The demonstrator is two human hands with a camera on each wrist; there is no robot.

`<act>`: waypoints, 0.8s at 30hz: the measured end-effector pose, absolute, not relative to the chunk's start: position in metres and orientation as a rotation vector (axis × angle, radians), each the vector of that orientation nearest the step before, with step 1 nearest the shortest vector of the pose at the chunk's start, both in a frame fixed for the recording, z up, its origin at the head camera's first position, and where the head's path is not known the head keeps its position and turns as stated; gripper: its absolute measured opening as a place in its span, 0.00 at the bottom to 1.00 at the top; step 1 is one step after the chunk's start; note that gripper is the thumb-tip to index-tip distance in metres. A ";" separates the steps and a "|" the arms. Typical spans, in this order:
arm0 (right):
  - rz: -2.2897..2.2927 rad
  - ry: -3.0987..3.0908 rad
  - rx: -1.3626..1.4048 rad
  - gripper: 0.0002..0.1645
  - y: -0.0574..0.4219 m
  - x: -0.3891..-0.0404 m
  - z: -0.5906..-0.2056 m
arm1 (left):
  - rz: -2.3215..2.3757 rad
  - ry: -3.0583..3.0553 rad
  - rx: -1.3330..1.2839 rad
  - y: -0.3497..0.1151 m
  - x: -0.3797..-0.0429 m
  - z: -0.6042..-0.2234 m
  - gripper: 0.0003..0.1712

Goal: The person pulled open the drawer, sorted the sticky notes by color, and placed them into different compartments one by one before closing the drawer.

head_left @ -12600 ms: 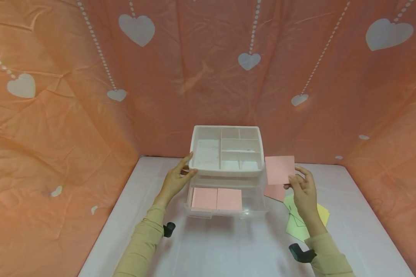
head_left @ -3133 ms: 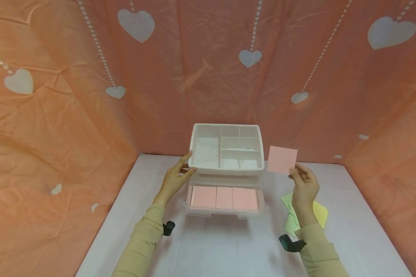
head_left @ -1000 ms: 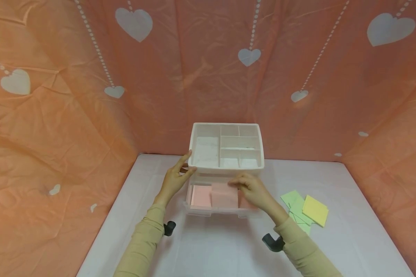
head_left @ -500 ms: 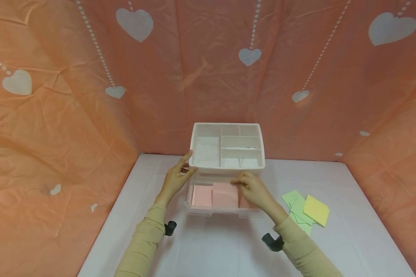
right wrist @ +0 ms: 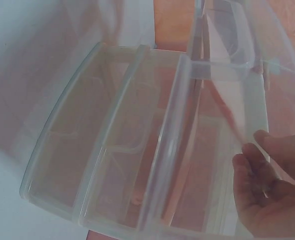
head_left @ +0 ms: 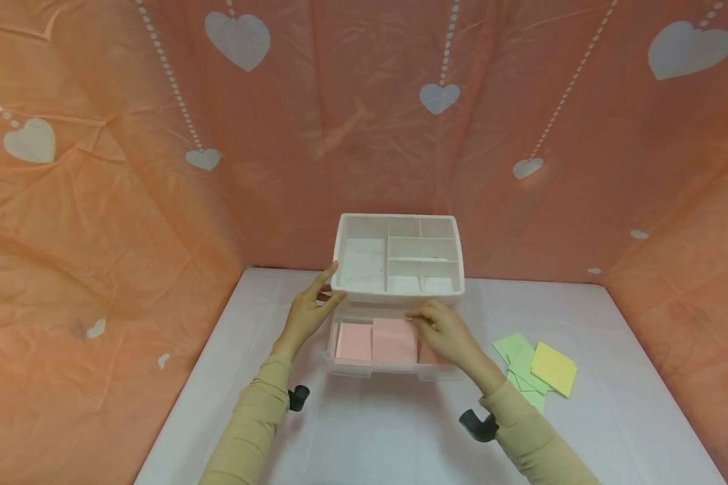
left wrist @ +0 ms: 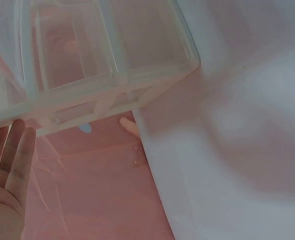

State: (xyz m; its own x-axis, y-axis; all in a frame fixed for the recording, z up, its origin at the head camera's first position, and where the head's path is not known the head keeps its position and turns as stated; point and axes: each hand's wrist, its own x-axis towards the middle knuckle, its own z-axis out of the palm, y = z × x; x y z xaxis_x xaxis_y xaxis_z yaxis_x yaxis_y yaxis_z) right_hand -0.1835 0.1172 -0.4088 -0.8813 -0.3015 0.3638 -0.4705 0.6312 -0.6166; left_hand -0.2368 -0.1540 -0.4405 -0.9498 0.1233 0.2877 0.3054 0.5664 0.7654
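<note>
My right hand point(head_left: 445, 330) pinches the top right corner of a pink square paper point(head_left: 394, 341) over the pulled-out clear drawer point(head_left: 346, 369). The paper overlaps other pink squares point(head_left: 354, 342) lying in the drawer. The right wrist view shows curled fingertips point(right wrist: 240, 161) at the paper's edge point(right wrist: 230, 107) above the drawer. My left hand point(head_left: 305, 314) touches the left front corner of the white drawer organizer point(head_left: 397, 288), thumb in front and index finger along the side. In the left wrist view its straight fingers point(left wrist: 21, 155) rest against the organizer's side point(left wrist: 62, 95).
The organizer's top tray point(head_left: 364, 259) has several compartments. Right of it, green papers point(head_left: 522, 367) and a yellow paper stack point(head_left: 553, 368) lie on the white table point(head_left: 370, 438). An orange sheet with printed hearts point(head_left: 388, 155) hangs behind.
Since 12.6 s ago the pink papers have left the table and more lie in the drawer. My right hand has brought one pink square leftward into the drawer; the last half second shows little movement.
</note>
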 end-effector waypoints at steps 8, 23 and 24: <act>1.140 -2.640 0.647 0.10 0.120 -0.183 -0.408 | -1.319 -2.591 -0.367 -0.154 -0.237 -0.442 0.35; 1.579 -2.643 0.568 0.14 0.135 -0.179 -0.405 | -1.334 -2.595 -0.360 -0.154 -0.236 -0.442 0.35; 1.607 -2.640 0.556 0.15 0.137 -0.178 -0.405 | -1.332 -2.595 -0.361 -0.154 -0.236 -0.442 0.35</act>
State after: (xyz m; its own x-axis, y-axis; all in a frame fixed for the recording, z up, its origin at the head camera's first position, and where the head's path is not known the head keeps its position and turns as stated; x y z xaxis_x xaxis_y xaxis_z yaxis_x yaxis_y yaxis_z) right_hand -0.1780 0.1365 -0.4050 -0.9374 -0.2968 0.1822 -0.2981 0.4134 -0.8604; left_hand -0.2362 -0.1539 -0.4419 -0.9497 0.1236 0.2877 0.3058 0.5633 0.7676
